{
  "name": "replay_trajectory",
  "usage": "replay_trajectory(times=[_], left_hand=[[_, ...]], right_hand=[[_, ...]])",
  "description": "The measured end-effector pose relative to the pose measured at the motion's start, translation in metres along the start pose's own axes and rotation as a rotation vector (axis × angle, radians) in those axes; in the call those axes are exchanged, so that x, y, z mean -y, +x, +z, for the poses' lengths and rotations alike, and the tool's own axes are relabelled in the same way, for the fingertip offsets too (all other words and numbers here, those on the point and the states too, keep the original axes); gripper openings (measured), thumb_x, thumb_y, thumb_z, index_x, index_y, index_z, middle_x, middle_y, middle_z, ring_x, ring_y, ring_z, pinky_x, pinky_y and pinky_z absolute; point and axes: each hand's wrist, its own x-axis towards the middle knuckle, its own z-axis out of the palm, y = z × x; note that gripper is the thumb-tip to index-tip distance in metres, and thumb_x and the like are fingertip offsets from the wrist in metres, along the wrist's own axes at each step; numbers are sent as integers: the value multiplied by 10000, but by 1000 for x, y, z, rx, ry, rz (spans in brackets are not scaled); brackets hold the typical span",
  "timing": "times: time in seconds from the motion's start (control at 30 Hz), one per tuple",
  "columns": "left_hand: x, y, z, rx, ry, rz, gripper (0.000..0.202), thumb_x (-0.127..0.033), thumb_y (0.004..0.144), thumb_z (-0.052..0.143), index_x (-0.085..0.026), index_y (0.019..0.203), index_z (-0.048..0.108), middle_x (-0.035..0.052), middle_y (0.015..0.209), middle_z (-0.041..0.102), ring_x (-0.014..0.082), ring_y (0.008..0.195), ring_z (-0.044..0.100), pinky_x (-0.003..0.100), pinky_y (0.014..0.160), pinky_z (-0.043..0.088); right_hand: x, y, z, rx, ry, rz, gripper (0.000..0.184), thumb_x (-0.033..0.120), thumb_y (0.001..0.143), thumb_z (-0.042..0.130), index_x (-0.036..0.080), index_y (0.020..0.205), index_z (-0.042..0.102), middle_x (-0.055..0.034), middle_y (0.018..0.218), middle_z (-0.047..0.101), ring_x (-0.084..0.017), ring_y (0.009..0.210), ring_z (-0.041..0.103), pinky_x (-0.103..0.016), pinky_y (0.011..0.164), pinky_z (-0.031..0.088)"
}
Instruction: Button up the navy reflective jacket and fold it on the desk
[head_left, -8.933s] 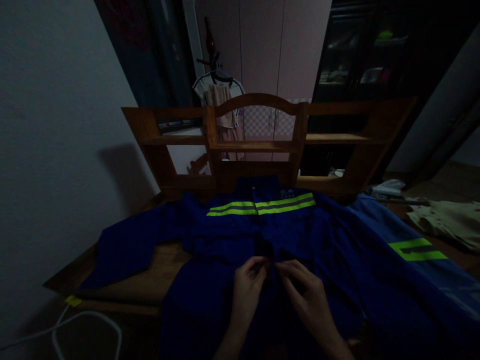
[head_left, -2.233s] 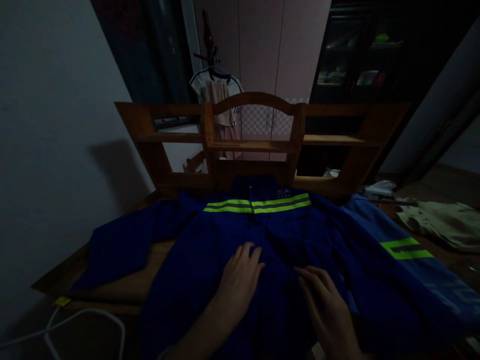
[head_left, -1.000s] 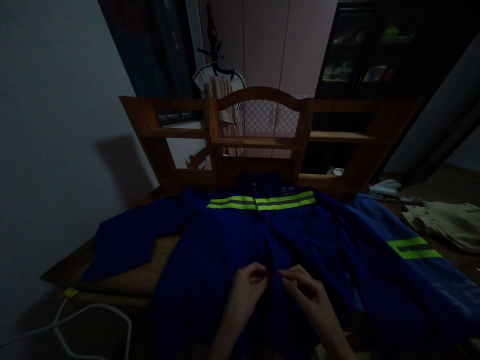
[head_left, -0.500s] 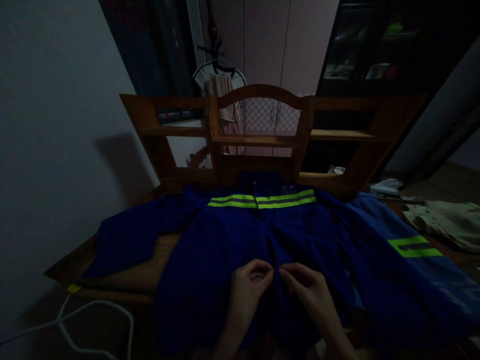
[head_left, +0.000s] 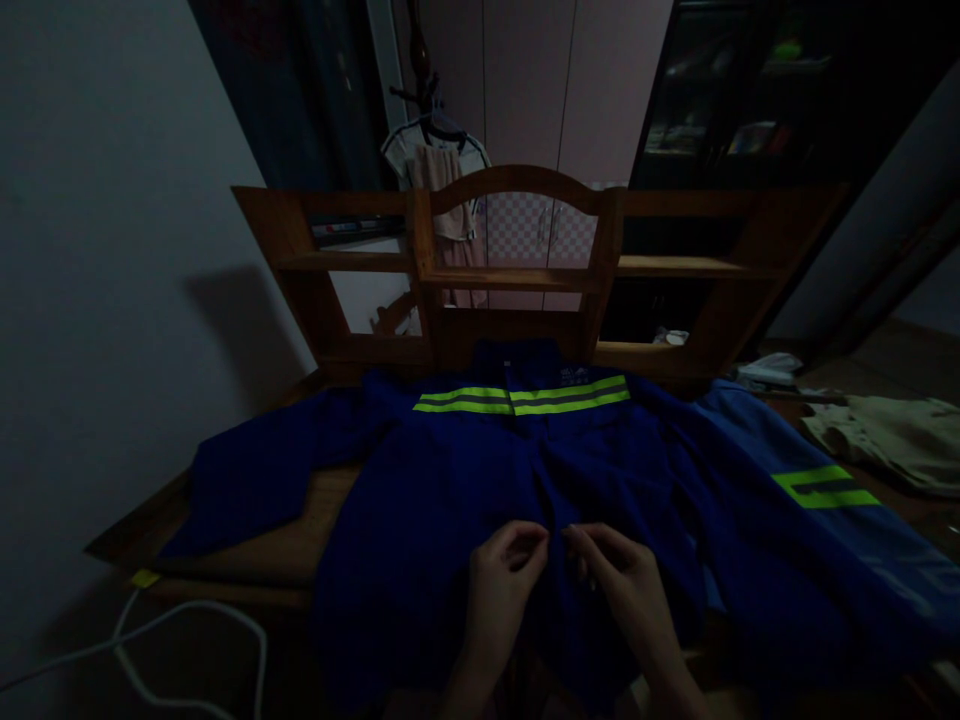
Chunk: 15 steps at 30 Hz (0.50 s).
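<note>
A dark blue work jacket (head_left: 420,500) with yellow-green reflective stripes (head_left: 521,398) lies spread face up on a wooden desk (head_left: 300,545). Its collar is toward the shelf unit and its sleeves are stretched left and right. My left hand (head_left: 504,580) and my right hand (head_left: 622,585) meet at the jacket's front opening, low on the chest. Both have curled fingers pinching the two front edges together. What sits between the fingertips is too dark to make out.
A wooden shelf unit (head_left: 517,275) stands at the back of the desk. A beige garment (head_left: 885,440) lies at the right. A white cable (head_left: 172,630) loops below the desk's left corner. Clothes hang on a rack (head_left: 439,170) behind, before wardrobe doors.
My hands lay flat on the jacket two seconds ago. They have since come together at the front opening and now pinch its edges, a little lower than before.
</note>
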Motion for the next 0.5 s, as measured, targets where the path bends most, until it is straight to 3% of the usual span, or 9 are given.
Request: replay_trajectory(times=[0.33,0.5], left_hand=[[-7,1,10,25,14,49,134,-224,819,597,-193,929,669,23,938,664,156,894,634,236,806,511],[-5,-2,12,26,-48,-3,168,-228,820,594,-171,963,659,52,972,663,172,915,633,256,828,511]], right_hand=[[-5,6,-6,92,98,-29,370,505,882,668,141,883,598,-4,734,518,-134,632,469,-191,564,369],[-12,8,-9,152,121,-23,346,472,874,687,144,872,576,-2,728,517,-130,622,470,-183,550,372]])
